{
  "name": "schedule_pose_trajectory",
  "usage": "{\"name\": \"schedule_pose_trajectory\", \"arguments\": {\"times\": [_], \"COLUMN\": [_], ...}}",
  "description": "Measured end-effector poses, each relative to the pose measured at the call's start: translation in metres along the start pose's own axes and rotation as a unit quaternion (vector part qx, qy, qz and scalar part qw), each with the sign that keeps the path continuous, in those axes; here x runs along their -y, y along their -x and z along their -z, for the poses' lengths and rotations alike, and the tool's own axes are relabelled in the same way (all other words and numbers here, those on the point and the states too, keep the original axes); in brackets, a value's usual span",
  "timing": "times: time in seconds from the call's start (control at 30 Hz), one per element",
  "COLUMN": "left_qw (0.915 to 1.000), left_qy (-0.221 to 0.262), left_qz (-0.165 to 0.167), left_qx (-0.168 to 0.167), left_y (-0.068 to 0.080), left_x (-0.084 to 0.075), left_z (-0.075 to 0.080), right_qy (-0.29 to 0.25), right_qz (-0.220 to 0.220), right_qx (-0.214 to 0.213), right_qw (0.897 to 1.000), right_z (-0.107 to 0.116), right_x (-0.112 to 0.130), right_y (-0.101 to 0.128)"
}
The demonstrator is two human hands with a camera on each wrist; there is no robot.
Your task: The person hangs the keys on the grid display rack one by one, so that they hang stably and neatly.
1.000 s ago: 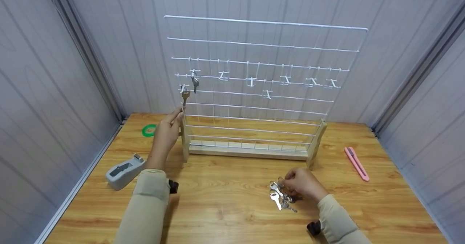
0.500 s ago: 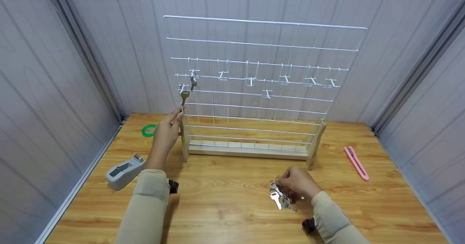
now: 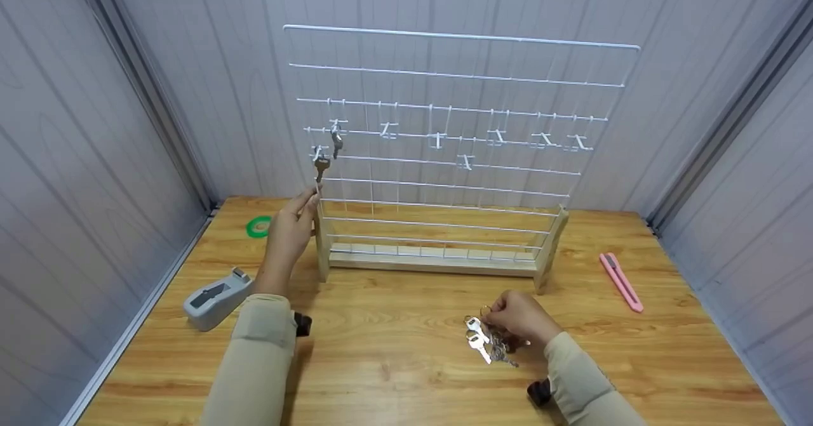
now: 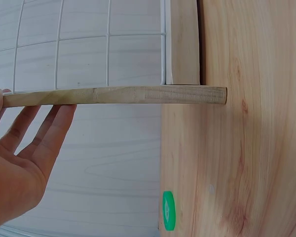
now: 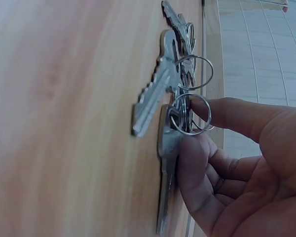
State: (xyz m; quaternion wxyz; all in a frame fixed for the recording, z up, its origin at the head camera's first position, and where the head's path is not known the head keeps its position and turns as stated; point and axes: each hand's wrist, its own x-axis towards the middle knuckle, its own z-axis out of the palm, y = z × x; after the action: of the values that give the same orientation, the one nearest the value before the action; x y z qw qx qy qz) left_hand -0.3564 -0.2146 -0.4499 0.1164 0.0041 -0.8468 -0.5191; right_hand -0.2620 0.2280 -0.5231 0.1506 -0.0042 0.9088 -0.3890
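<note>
Only the right wrist view shows the right hand (image 5: 246,163) pinching key rings (image 5: 190,116).

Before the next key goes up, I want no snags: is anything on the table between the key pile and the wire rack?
Nothing visible: bare wood lies between the keys under the right hand and the rack. The left hand rests at its left post.

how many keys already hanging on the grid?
2. One key hangs from a hook on the upper left of the wire grid; another hangs just below and left of it, above the left hand. The other hooks look bare.
</note>
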Motion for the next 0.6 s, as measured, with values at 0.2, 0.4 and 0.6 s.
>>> {"name": "schedule_pose_trajectory", "arguments": {"times": [0.2, 0.4, 0.6], "left_qw": [1.0000, 0.9997, 0.9991], "left_qy": [-0.004, -0.017, -0.030], "left_qz": [-0.004, -0.017, -0.026], "left_qx": [-0.001, -0.006, -0.016], "left_y": [0.0007, 0.0002, -0.0005], "left_x": [0.0000, 0.0010, 0.0014], "left_z": [0.0004, 0.0002, -0.0003], "right_qy": [0.006, 0.012, -0.021], "right_qz": [0.018, 0.030, 0.016], "right_qx": [-0.005, -0.002, -0.006], "right_qw": [1.000, 0.999, 1.000], "right_z": [0.0000, -0.0007, -0.0004], "right_x": [-0.0011, -0.0023, -0.0056], "right_y": [0.0014, 0.0016, 0.0018]}}
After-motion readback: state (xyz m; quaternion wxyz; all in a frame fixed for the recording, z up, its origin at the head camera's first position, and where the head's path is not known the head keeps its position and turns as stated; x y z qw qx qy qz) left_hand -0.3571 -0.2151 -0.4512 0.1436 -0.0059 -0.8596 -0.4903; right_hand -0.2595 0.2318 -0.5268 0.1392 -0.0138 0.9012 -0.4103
